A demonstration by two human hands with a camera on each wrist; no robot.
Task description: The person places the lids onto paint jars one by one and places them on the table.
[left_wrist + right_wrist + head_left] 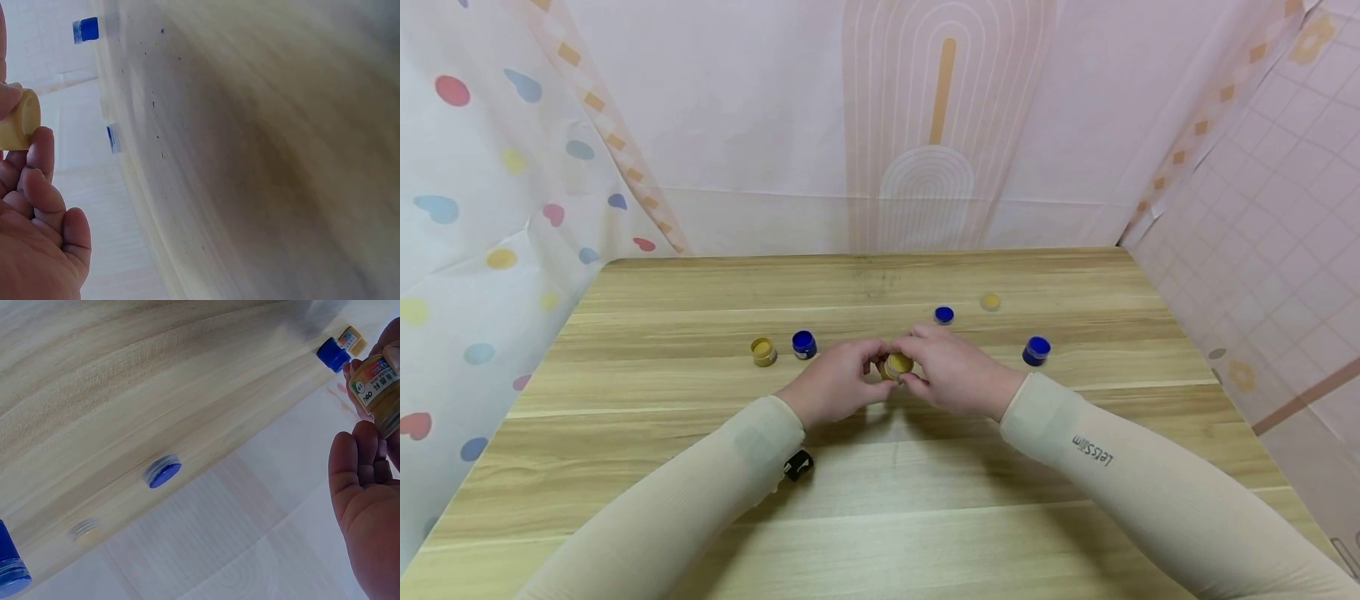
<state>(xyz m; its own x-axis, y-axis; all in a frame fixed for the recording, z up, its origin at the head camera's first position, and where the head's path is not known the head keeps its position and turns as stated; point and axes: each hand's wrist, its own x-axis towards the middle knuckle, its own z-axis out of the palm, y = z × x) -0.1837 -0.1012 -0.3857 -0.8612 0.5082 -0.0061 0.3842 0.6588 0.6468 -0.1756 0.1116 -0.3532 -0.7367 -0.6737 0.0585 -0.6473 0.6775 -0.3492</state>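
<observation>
Sleeves fill bottom of head view; both my hands meet at frame centre over surface (880,517). Left hand (835,385) and right hand (955,373) each pinch small yellow paint jar (898,365), grip clenched round it from both sides. I judge jar light, rigid plastic, slick label: hold body low, twist at rim. Blue jars (804,344) left, (1036,351) right; loose blue lid (943,315) behind hands.

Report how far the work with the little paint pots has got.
Done, apparently: a blue lid and a yellow lid lie loose. In hand: left hand and right hand grip a yellow pot. Left: three other pots stand untouched.
</observation>
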